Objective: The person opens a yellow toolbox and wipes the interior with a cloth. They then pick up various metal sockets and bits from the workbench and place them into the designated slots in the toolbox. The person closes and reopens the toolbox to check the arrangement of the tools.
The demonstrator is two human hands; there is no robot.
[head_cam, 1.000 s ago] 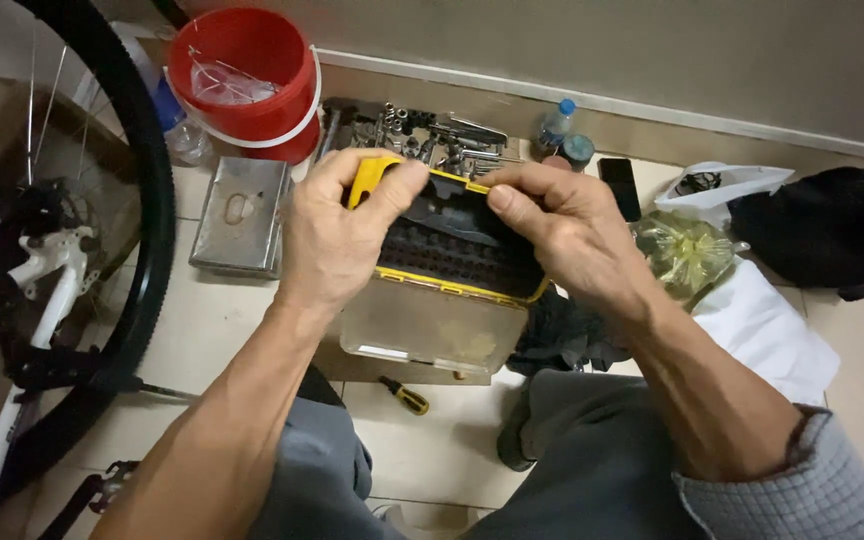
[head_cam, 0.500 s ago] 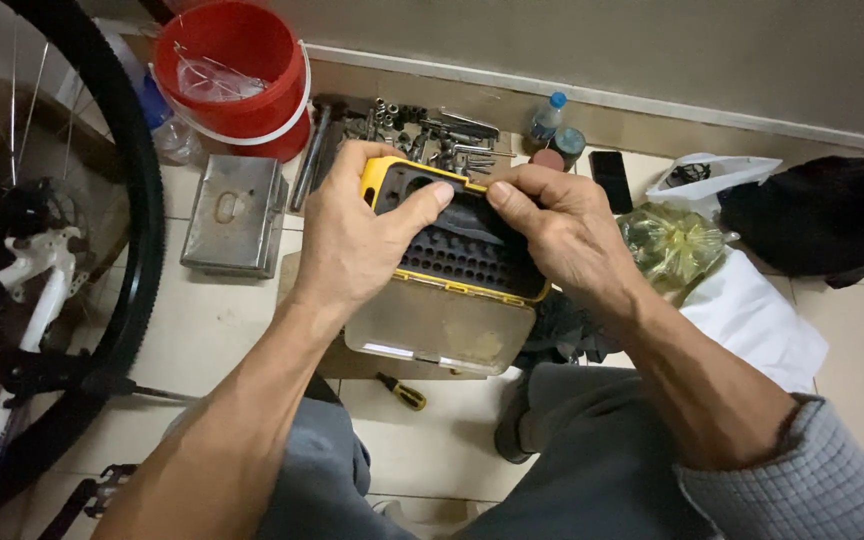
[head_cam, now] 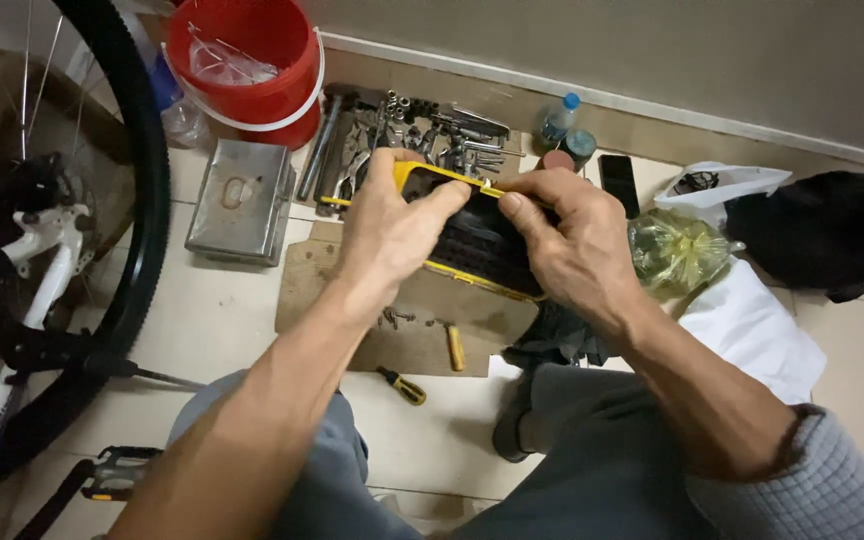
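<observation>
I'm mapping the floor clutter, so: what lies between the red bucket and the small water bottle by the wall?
In the head view, a heap of metal tools lies on the floor between the red bucket and the water bottle.

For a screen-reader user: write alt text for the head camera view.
A person's left hand and right hand grip a black and yellow tool case above a tiled floor. Loose metal tools, a red bucket and a metal box lie beyond, with a bicycle wheel at left.
</observation>
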